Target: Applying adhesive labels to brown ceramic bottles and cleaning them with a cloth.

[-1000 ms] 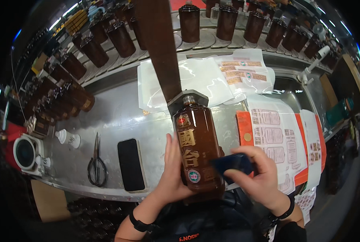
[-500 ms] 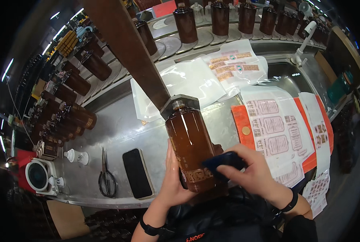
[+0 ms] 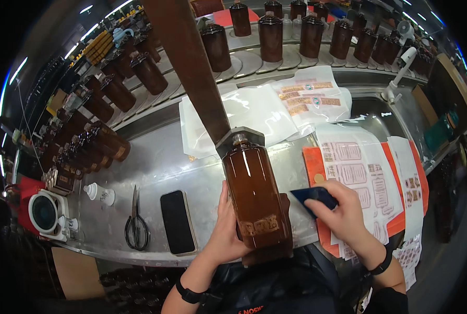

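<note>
A brown glazed bottle [image 3: 254, 188] with faceted shoulders lies along a brown wooden stand, its neck against a dark angular bracket [image 3: 228, 137]. Gold decoration [image 3: 260, 226] crosses its lower face. My left hand [image 3: 225, 227] wraps the bottle's left side near the base, its fingers partly hidden behind it. To the right of the bottle, and apart from it, my right hand [image 3: 338, 209] pinches a dark blue flat scraper [image 3: 313, 199] between thumb and fingers. The scraper's pointed corner faces the bottle.
Sheets of printed decals [image 3: 351, 172] lie on an orange folder [image 3: 312, 162] at right, below a sink [image 3: 374, 112]. Scissors [image 3: 137, 230], a phone [image 3: 178, 222] and a white bottle [image 3: 98, 193] lie at left. More brown bottles [image 3: 271, 39] line the conveyor behind. A wooden beam [image 3: 197, 73] rises from the bracket.
My right hand has drawn the scraper off the bottle's lower face and away to the right. The gold decoration there is now uncovered. My left hand still holds the bottle.
</note>
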A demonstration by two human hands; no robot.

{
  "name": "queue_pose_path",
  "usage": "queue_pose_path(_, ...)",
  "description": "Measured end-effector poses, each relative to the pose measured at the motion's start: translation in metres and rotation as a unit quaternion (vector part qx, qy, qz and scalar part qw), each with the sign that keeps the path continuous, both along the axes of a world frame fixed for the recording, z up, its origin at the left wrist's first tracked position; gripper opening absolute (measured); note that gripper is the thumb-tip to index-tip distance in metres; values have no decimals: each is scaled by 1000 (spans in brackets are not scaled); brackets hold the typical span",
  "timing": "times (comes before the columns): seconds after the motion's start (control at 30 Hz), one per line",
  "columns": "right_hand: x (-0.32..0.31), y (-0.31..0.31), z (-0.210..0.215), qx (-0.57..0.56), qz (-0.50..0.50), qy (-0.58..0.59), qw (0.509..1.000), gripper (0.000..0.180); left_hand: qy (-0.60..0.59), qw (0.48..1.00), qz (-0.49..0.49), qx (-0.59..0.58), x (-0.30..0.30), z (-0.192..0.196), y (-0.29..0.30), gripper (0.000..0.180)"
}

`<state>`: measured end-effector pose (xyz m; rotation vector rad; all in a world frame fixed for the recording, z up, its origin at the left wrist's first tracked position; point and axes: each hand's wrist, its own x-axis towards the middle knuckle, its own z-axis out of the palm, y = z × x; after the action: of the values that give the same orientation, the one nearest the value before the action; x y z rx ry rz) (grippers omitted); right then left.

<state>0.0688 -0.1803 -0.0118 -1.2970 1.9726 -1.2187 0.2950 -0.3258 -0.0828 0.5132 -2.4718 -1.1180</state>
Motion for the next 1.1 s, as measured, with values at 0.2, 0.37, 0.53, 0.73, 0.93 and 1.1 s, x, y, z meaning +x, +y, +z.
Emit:
queue_pose_path(0.2,12,-17,13,-26,110,-13,993,23,35,999,11,-13,-6,8,1,74)
queue_pose_path(0.37,7,-27,19,-115,109,228,961,26,34,999,34,-3,-4,12,6,72)
queue_pose_path(0.53,42,5,19,-195,271,256,907,36,80,996,30,34,-13,11,3,67)
queue_pose_path(0.73,29,12,43,-60,319,149,934,37,121,991,34,35,-7,17,2,74)
queue_pose_path(0.93,35,-9,33,-98,172,237,951,31,118,993,17,2,0,11,0,95)
queue_pose_path(1.1,39,14,23,-67,173,216,959,27,119,993,10,-4,2,6,1,100)
